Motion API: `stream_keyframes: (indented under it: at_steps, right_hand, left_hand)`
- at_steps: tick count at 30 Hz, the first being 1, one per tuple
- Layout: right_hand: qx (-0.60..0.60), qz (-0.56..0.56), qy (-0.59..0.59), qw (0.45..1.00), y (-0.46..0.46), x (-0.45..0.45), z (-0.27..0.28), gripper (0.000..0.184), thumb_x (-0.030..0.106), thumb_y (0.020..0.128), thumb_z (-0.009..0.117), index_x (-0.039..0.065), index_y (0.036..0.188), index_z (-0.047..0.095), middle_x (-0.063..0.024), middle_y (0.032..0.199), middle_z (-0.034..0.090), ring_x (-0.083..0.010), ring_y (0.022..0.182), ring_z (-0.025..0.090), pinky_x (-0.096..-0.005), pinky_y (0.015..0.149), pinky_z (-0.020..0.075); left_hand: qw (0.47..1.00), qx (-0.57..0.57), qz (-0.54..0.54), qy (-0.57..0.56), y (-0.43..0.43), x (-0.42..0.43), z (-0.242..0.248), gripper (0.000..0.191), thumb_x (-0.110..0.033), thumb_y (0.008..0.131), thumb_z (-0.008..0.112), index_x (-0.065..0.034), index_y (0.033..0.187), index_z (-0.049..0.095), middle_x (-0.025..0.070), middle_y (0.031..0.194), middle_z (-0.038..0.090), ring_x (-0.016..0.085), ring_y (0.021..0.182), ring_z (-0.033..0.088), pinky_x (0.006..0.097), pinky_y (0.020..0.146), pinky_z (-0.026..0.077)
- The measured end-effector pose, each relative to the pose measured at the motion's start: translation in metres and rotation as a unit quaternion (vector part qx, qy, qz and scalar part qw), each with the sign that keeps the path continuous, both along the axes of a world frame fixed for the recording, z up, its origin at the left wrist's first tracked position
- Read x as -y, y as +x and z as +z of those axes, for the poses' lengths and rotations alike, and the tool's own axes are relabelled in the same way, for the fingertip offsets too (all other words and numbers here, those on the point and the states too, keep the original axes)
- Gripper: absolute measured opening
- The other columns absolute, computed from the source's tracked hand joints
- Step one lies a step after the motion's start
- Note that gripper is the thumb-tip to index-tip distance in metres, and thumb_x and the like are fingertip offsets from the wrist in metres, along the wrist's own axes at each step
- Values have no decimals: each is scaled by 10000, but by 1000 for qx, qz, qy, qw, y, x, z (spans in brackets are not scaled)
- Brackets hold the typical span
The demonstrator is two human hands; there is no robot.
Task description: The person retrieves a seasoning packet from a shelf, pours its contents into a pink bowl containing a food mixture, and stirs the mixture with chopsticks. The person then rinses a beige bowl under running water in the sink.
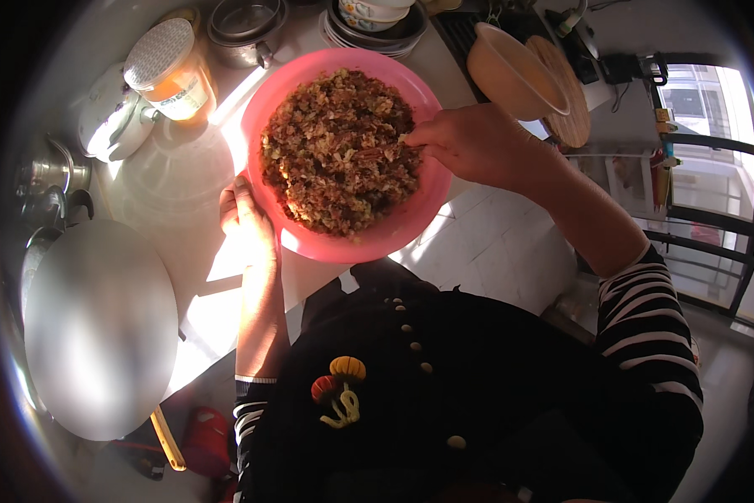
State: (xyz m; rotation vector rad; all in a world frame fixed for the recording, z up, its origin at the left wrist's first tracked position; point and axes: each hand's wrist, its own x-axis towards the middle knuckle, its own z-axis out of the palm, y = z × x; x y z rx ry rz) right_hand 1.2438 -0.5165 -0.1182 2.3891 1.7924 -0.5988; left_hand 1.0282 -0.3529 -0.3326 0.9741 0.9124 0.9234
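Observation:
A pink plastic basin [377, 248] in front of me holds a heap of chopped brown and pale green food mixture [339, 151]. My left hand [246, 210] grips the basin's left rim, thumb on top. My right hand [452, 141] is over the basin's right side, its fingers pinched around the end of what look like thin sticks, perhaps chopsticks [377, 151], that lie in the mixture. How far these reach into the food is hidden.
The pale countertop [169, 207] bears a tub with a lid [179, 82], metal pots [245, 31] and stacked bowls [377, 19]. At the upper right, an orange basin [515, 72] leans by a round wooden board [572, 119]. A wooden handle [168, 440] juts out at the lower left.

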Motion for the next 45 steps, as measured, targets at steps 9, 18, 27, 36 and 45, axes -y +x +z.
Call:
stream_keyframes:
  at_steps: [9,18,27,36,45]
  right_hand:
    - [-31,24,59,998,-38,-10,13,239,83,810,606,96,1041,667,-124,838,652,-298,784,668,-425,707,529]
    - [-81,12,-61,995,-97,-19,-19,366,57,857,524,-11,1216,496,-182,977,612,-353,840,648,-443,722,528]
    - [-142,-114,-154,971,-90,73,-5,491,46,893,481,209,1353,530,-146,854,621,-319,736,632,-418,674,511]
    - [46,-59,-185,980,23,38,-14,417,49,835,493,233,1151,694,-83,901,684,-278,872,657,-392,758,527]
    - [-9,-137,90,986,3,23,-76,273,89,852,568,140,1090,691,-123,953,687,-311,882,655,-404,768,524]
  left_hand:
    - [999,-4,1,-38,2,-1,8,263,-227,1005,529,18,966,615,64,889,642,121,789,579,249,745,486]
    - [998,-2,20,-56,3,1,20,255,-230,995,544,-1,921,627,42,806,625,110,728,562,241,681,471]
    - [999,-18,12,-29,2,-2,2,263,-237,992,552,8,969,646,41,823,625,110,747,571,239,691,479]
    - [1000,-23,-5,8,-1,-4,-2,314,-268,983,587,39,1019,640,62,886,653,125,799,599,251,740,502]
    - [998,25,35,44,3,9,3,262,-224,966,621,35,948,650,49,844,651,108,757,582,252,727,492]
